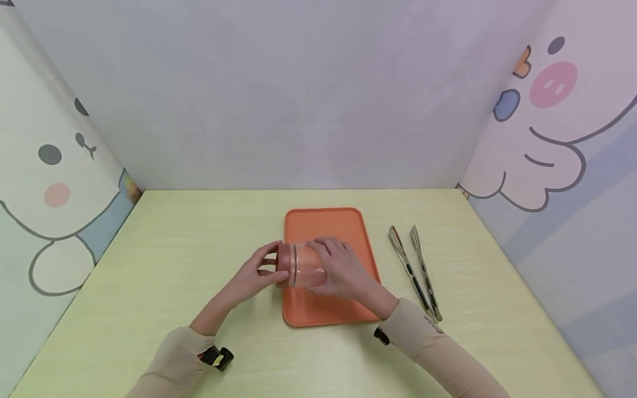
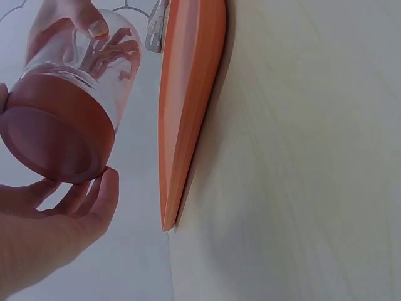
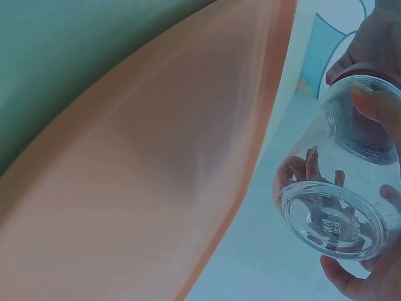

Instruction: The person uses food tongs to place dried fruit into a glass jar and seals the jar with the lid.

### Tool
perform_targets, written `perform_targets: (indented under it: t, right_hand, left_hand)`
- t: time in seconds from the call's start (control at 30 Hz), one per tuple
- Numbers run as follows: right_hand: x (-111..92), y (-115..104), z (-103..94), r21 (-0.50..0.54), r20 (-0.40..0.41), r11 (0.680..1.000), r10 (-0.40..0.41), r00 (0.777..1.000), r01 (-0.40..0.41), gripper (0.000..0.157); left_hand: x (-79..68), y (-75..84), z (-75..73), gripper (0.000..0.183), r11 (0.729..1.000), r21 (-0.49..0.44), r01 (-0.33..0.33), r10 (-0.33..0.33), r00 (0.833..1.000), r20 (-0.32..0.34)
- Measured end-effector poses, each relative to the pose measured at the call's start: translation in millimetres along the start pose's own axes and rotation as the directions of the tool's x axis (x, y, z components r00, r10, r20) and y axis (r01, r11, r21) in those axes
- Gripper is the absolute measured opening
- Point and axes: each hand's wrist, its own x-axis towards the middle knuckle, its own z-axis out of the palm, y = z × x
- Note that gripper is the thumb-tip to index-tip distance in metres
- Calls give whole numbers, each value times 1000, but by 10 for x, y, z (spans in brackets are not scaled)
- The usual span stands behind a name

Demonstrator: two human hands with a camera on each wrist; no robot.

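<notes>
A clear jar with a reddish-brown lid lies on its side in the air over an orange tray. My left hand grips the lid, thumb on the near side and fingers on the far side. Around the jar's body curls my right hand, toward the base end. Several dark brown, twisted pieces show through the wall in the right wrist view. In the left wrist view the lid sits on the jar, facing the camera.
To the right of the tray lie metal tongs with dark grips, their two arms spread toward the back. Pale wood-look table surrounds the tray. Behind it stands a grey-white wall, with cartoon-printed panels on both sides.
</notes>
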Motion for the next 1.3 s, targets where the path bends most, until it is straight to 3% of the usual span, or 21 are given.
perform_targets:
  t: [0.27,0.5,0.7,0.97,1.17,1.3]
  right_hand:
    - [-1,1,-20,-11,7,1000,-6,1000,6,83]
    - [5,3,-67,-8,30,1000,-16,999,16,82]
    - [0,7,-89,-23,46,1000,-9,999,11,84]
    - [-6,21,-83,-18,49,1000,-8,999,9,84]
    - [-9,27,-78,-8,58,1000,0,998,1,85]
    - [-8,28,-77,-6,56,1000,-1,998,1,84]
  left_hand:
    - [5,-12,15,70,1000,29,3,-3,1000,-13]
    - [-91,277,24,68,1000,-5,-18,18,999,33]
    - [-107,322,26,68,999,41,-9,7,999,50]
    - [-20,34,3,75,991,127,-47,38,997,71]
    - [-7,-25,-10,81,981,133,-145,132,987,96]
    - [-5,-44,-13,83,977,133,-167,153,982,110]
